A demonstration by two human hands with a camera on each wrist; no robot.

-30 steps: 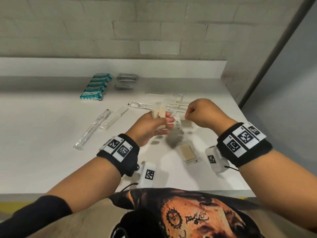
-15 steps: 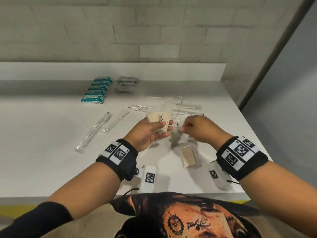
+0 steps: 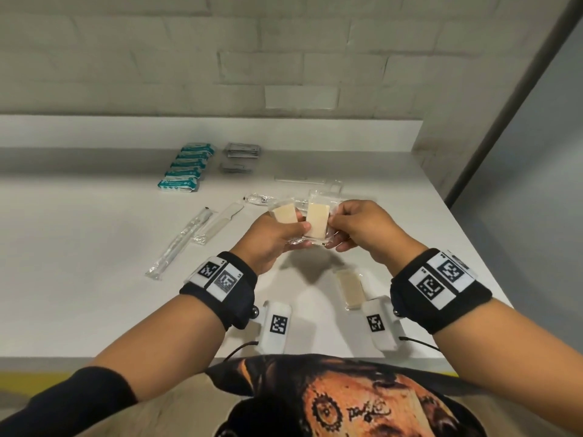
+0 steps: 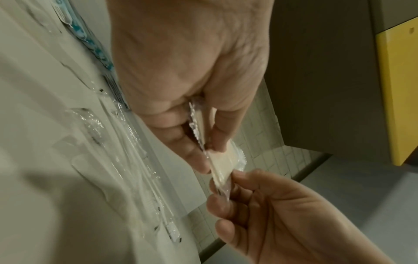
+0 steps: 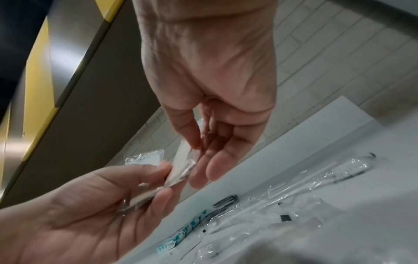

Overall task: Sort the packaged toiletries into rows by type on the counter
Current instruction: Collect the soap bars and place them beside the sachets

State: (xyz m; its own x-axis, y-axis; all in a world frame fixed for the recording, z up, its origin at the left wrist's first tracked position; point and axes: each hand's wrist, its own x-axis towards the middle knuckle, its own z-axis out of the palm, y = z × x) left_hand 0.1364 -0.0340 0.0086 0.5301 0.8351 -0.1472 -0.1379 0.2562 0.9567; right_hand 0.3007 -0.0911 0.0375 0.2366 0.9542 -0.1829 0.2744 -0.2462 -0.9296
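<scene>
Nearest the counter's (image 3: pixel 79 294) front edge, one wrapped beige soap bar (image 3: pixel 349 289) lies flat, below and just right of the raised hands, presumably awaiting collection with its kind; above it and off the counter, the left hand (image 3: pixel 271 238) pinches one wrapped beige bar (image 3: pixel 285 212) between thumb and curled fingers, while the right hand (image 3: pixel 362 227) pinches the clear wrapper edge of a second bar (image 3: pixel 318 228); the two bars overlap at their lower ends, apparently being gathered into a single stack so one type travels together. Left of the hands, a wrapped toothbrush (image 3: pixel 179 244) and a wrapped comb (image 3: pixel 219 222) lie side by side, slanted alike, seemingly a started row. Just beyond the hands lies a loose cluster of clear-wrapped items (image 3: pixel 318 187), contents indistinct, evidently unsorted. Farthest, towards the wall and left of the hands, six teal-and-white packets (image 3: pixel 186 167) form an orderly row, with grey sachets (image 3: pixel 241 157) beside them to the right; these rows look finished.
</scene>
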